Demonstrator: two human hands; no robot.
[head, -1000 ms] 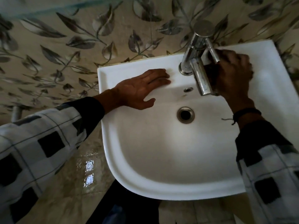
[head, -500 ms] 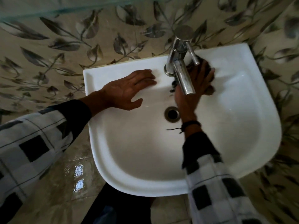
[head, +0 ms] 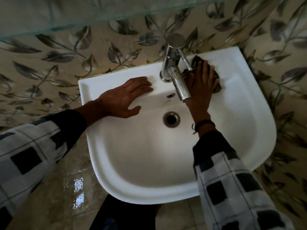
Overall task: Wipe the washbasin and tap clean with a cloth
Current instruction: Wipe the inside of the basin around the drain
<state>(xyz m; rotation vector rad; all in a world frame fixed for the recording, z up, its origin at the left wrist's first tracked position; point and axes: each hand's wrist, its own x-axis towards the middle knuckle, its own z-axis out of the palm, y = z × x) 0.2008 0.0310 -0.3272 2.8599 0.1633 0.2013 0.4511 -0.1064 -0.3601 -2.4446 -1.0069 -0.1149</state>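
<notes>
**Dark cloth flat on the basin's back ledge, right of the tap**

Cloth: dark, lying on the rear ledge of the white washbasin, just beside the base of the chrome tap on its right side. One corner shows beyond the fingertips toward the back edge; another shows at the hand's outer side.

Right hand: palm down on the cloth, fingers straight and close together, pressing it against the ledge. Partly hidden behind the tap spout. Dark band on the wrist.

Left hand: flat on the ledge left of the tap, fingers extended, thumb spread over the bowl. Holds nothing, clear of the tap.

Bowl: overflow hole below the spout, drain at centre.

Surround: checked sleeves on both arms, leaf-patterned wall tiles, glossy floor tiles.
</notes>
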